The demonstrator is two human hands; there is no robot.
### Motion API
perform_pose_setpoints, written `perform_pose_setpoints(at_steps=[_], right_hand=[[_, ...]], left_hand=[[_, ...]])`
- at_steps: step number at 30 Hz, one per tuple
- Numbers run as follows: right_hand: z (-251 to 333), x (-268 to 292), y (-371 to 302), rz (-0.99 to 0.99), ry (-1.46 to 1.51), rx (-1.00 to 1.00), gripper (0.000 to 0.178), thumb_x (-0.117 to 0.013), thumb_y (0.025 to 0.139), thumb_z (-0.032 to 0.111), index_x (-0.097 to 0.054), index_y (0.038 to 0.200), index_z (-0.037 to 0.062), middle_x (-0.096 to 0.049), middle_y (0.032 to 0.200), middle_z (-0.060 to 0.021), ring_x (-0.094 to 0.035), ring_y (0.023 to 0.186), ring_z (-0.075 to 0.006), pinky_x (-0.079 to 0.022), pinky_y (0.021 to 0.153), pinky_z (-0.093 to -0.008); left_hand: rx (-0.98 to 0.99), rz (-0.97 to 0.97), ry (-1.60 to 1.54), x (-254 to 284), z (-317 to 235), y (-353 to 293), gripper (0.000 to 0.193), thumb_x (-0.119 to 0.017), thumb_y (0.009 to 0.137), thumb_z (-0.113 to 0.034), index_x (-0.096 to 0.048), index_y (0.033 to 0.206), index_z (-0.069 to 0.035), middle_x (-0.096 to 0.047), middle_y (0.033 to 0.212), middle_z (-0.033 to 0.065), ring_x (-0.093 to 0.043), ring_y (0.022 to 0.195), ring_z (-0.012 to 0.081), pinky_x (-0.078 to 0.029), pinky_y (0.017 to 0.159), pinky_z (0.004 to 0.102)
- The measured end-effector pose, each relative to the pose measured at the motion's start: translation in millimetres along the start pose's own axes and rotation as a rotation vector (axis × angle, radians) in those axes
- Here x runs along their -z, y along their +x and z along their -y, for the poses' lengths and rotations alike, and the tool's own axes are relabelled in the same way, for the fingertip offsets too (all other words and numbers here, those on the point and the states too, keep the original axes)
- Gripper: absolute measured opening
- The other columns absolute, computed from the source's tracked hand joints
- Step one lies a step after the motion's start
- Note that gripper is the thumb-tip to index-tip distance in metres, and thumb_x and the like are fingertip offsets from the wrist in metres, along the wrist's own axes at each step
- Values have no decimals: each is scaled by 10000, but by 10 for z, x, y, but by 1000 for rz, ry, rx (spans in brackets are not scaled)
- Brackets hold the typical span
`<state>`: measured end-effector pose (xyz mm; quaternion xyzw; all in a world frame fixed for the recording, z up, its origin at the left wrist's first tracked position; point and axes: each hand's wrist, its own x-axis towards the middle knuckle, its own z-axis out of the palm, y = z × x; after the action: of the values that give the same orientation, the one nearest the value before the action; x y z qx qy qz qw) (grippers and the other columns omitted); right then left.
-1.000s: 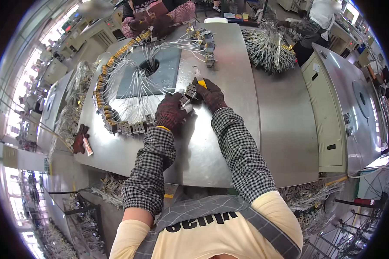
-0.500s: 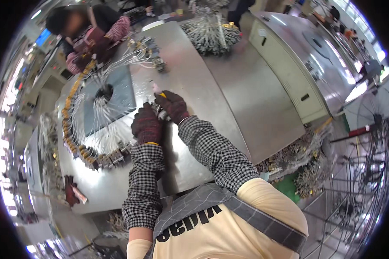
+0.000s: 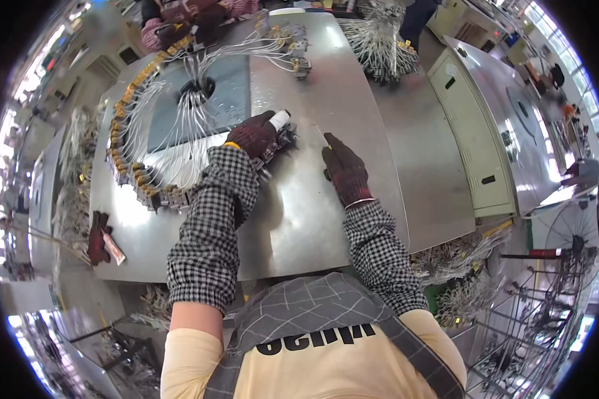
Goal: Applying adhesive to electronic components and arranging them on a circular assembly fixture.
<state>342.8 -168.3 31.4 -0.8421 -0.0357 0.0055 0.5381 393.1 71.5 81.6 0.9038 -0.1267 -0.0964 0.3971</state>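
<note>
Head view: dark-red knit-gloved left hand (image 3: 254,135) is clamping white cylindrical piece (image 3: 281,120) beside dark metal blocks (image 3: 287,135), right of thin white wires (image 3: 194,114); dark-red-gloved right hand (image 3: 347,171) is pointing far, well apart, grip unclear.

Mat (image 3: 236,86) is lying on table (image 3: 313,233); wires (image 3: 192,123) are fanning over mat, connectors (image 3: 118,126) curving around its left. Glove (image 3: 97,243) is lying at table's left front corner, tube (image 3: 114,249) against glove's right. Cabinet (image 3: 471,143) is standing right of table.
</note>
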Motion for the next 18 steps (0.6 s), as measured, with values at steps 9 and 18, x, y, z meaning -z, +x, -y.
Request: perform_pose_setpoints(at_steps=[9,18], right_hand=[[252,18,-113,-139,-782,520,322,-708,869,186,-682,1189,187,-671,1032,-108,-671,808,-261,-553,699,-364],[130,-78,-118,-275,-338,377,228,-690,844,250,-698,1048,148,-689,958,-55,-680,803,-248,-558,745,-388]], left_hand=[[235,-114,20,-120,-18,43,482,-504,946,-422,-625,1214,-40,-663,1145,212,-629,1049,353,-475,916,410],[250,-152,95,-210,30,89,542,-455,953,-529,-617,1235,-96,-665,1159,191,-630,1088,356,-469,926,458]])
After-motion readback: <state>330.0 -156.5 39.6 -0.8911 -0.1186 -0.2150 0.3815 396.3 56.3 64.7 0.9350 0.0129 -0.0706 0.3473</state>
